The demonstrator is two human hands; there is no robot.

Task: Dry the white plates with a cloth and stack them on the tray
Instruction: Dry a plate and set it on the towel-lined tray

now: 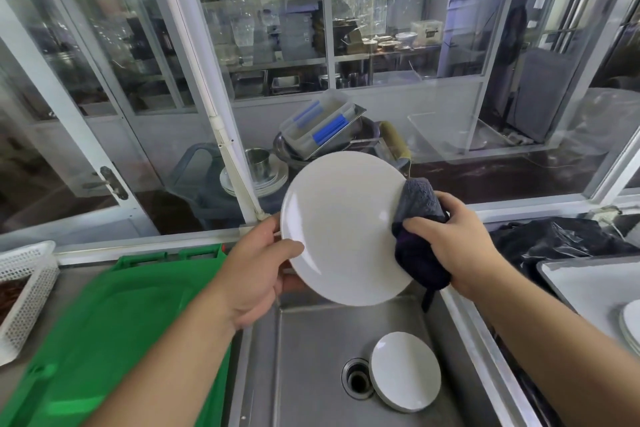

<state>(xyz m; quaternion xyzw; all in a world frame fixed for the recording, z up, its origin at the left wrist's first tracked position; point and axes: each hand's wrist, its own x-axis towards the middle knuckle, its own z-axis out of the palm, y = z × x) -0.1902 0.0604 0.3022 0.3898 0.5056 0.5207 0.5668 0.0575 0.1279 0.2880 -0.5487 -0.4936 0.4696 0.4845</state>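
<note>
A white plate (341, 229) is held tilted above the steel sink (311, 350), its left rim pinched by the left hand (258, 269), thumb on the face and the other fingers hidden behind. At its right edge the right hand (457, 243) has its fingers curled around a dark cloth (420, 236) pressed against the rim, the fingertips buried in the folds. Below the fingers a smaller plate (405, 376) lies by the drain (358, 380); at far right a tray (588, 284) carries what seem to be stacked plates (631, 328), cut off by the frame edge.
</note>
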